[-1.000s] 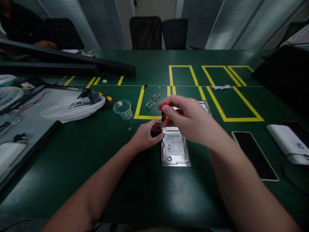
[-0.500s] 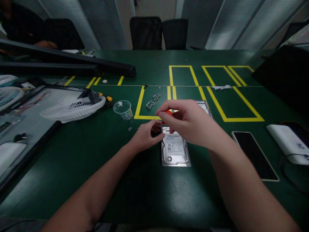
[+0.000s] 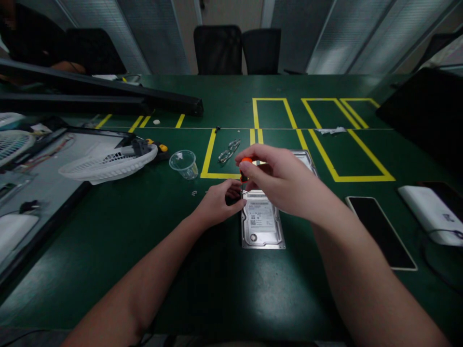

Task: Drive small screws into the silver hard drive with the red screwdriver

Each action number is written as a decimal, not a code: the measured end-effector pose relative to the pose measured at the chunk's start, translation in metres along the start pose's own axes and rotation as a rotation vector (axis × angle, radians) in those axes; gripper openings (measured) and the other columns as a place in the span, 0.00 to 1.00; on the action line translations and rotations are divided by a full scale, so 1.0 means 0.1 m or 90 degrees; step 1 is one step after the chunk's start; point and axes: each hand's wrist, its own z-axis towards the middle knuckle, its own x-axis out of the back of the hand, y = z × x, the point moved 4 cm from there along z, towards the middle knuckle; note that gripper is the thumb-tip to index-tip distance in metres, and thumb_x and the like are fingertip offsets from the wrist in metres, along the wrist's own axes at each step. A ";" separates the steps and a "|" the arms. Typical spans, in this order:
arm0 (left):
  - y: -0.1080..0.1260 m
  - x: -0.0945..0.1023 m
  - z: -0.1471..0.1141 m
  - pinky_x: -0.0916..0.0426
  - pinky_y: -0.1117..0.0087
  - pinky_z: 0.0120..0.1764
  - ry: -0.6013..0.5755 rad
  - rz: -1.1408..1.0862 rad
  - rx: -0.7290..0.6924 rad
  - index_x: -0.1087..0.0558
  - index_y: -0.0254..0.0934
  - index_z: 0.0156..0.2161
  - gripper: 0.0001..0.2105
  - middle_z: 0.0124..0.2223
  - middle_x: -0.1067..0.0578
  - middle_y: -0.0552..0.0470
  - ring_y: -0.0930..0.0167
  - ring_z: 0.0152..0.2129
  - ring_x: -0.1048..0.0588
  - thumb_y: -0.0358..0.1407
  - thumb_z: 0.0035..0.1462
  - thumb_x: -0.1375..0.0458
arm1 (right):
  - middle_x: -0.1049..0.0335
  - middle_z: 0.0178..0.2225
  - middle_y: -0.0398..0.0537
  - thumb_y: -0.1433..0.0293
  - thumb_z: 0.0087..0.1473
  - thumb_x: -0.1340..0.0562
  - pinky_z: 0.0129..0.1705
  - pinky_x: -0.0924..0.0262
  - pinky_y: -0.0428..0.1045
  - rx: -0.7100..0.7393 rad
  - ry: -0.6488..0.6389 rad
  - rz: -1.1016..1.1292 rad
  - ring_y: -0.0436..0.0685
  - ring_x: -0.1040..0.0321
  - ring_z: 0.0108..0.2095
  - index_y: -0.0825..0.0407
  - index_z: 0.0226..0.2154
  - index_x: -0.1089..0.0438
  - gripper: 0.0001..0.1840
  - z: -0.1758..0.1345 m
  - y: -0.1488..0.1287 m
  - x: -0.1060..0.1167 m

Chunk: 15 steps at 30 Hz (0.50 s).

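the right hand (image 3: 277, 176) is closed around a small screwdriver (image 3: 247, 161), thumb and fingers pinching its red-and-black handle. the tool stands nearly upright, its thin shaft pointing down at the top left corner of a silver hard drive (image 3: 263, 222); the very tip is too small to make out. the drive lies flat on the green table (image 3: 289, 299), label side up, directly in front of the person, its top right part hidden under the right hand.

the left hand (image 3: 216, 205) rests at the drive's left edge, with its thumb at the rim and its fingers loosely curled near the shaft – whether they grip the drive or the shaft, i cannot tell.

a second silver drive (image 3: 306, 158) shows partly behind the right hand. beyond the left hand stands a clear plastic cup (image 3: 183, 165), upright, with a few tiny pale bits (image 3: 194, 193) on the table near it. a pair of glasses (image 3: 229, 151) lies inside a yellow tape outline (image 3: 209, 154).

to the right a dark-screened phone (image 3: 381, 232) lies flat, and past it a white box-shaped device (image 3: 430, 212) with a cable. on the left – a white grille (image 3: 108, 165) and long black bars (image 3: 173, 100).
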 end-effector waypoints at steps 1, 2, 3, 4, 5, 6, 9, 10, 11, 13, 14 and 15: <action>-0.01 0.00 0.00 0.20 0.62 0.45 -0.001 0.001 0.001 0.26 0.34 0.51 0.16 0.46 0.17 0.44 0.65 0.40 0.17 0.36 0.61 0.31 | 0.24 0.36 0.46 0.63 0.72 0.39 0.30 0.40 0.51 -0.007 0.005 -0.004 0.55 0.28 0.32 0.51 0.45 0.26 0.09 0.00 0.00 0.00; -0.02 0.00 0.00 0.20 0.62 0.45 0.004 0.003 -0.004 0.26 0.34 0.50 0.15 0.46 0.17 0.44 0.65 0.40 0.17 0.36 0.61 0.31 | 0.26 0.32 0.44 0.62 0.70 0.37 0.27 0.42 0.51 -0.015 0.010 -0.011 0.53 0.30 0.28 0.51 0.43 0.27 0.09 0.00 0.01 0.01; -0.02 0.00 0.00 0.20 0.63 0.45 0.007 0.006 -0.010 0.25 0.35 0.50 0.15 0.46 0.17 0.44 0.65 0.39 0.17 0.36 0.61 0.31 | 0.28 0.30 0.43 0.63 0.69 0.36 0.25 0.45 0.50 -0.023 0.017 -0.018 0.52 0.32 0.26 0.50 0.41 0.28 0.08 -0.01 0.01 0.01; -0.02 0.00 0.00 0.20 0.63 0.44 0.012 0.008 -0.016 0.25 0.35 0.49 0.14 0.45 0.17 0.44 0.66 0.38 0.17 0.36 0.60 0.31 | 0.30 0.28 0.42 0.64 0.67 0.35 0.25 0.46 0.50 -0.028 0.025 -0.025 0.52 0.34 0.26 0.50 0.40 0.29 0.07 -0.01 0.01 0.02; -0.02 0.00 0.00 0.20 0.64 0.44 0.017 0.011 -0.021 0.25 0.35 0.48 0.14 0.45 0.17 0.45 0.66 0.38 0.17 0.35 0.60 0.31 | 0.30 0.28 0.41 0.65 0.66 0.34 0.25 0.46 0.50 -0.031 0.030 -0.031 0.52 0.34 0.26 0.50 0.39 0.29 0.06 -0.01 0.01 0.02; -0.01 0.01 0.00 0.20 0.64 0.44 0.019 0.012 -0.025 0.25 0.35 0.48 0.13 0.44 0.17 0.45 0.67 0.37 0.17 0.35 0.60 0.31 | 0.30 0.28 0.41 0.66 0.65 0.34 0.25 0.46 0.50 -0.033 0.029 -0.033 0.52 0.33 0.26 0.49 0.39 0.30 0.06 -0.02 0.01 0.02; 0.00 0.01 0.00 0.20 0.65 0.44 0.021 0.018 -0.033 0.25 0.34 0.47 0.12 0.44 0.17 0.44 0.66 0.38 0.17 0.35 0.60 0.31 | 0.29 0.30 0.42 0.68 0.64 0.34 0.24 0.46 0.49 -0.035 -0.003 -0.025 0.53 0.33 0.27 0.49 0.41 0.30 0.04 -0.03 0.01 0.00; 0.00 0.01 0.00 0.20 0.65 0.44 0.021 0.019 -0.036 0.25 0.34 0.46 0.12 0.44 0.16 0.44 0.66 0.38 0.17 0.35 0.60 0.32 | 0.30 0.30 0.41 0.68 0.65 0.34 0.24 0.46 0.49 -0.033 -0.017 -0.022 0.52 0.34 0.26 0.48 0.41 0.30 0.04 -0.03 0.00 -0.01; 0.01 0.01 0.00 0.20 0.65 0.44 0.022 0.020 -0.039 0.25 0.34 0.45 0.11 0.44 0.16 0.44 0.66 0.38 0.17 0.35 0.60 0.32 | 0.30 0.30 0.40 0.68 0.65 0.35 0.24 0.46 0.49 -0.029 -0.031 -0.018 0.52 0.36 0.26 0.49 0.42 0.29 0.03 -0.03 -0.01 -0.02; 0.01 0.01 0.00 0.20 0.64 0.43 0.024 0.020 -0.045 0.25 0.34 0.45 0.11 0.44 0.17 0.44 0.66 0.38 0.17 0.35 0.60 0.32 | 0.29 0.31 0.41 0.69 0.67 0.36 0.27 0.45 0.49 0.004 -0.051 -0.022 0.51 0.35 0.28 0.49 0.40 0.27 0.02 -0.03 -0.04 -0.02; 0.00 0.01 0.00 0.20 0.64 0.43 0.024 0.018 -0.048 0.25 0.34 0.45 0.11 0.44 0.17 0.44 0.66 0.38 0.17 0.35 0.60 0.32 | 0.29 0.32 0.41 0.68 0.69 0.37 0.30 0.44 0.50 0.018 -0.061 -0.021 0.52 0.34 0.29 0.50 0.39 0.27 0.05 -0.03 -0.06 -0.03; 0.00 0.00 0.00 0.20 0.64 0.43 0.023 0.016 -0.050 0.26 0.34 0.45 0.11 0.44 0.17 0.45 0.66 0.38 0.18 0.35 0.60 0.32 | 0.28 0.32 0.42 0.67 0.70 0.38 0.32 0.43 0.50 0.030 -0.070 -0.018 0.52 0.33 0.31 0.51 0.38 0.26 0.08 -0.02 -0.07 -0.03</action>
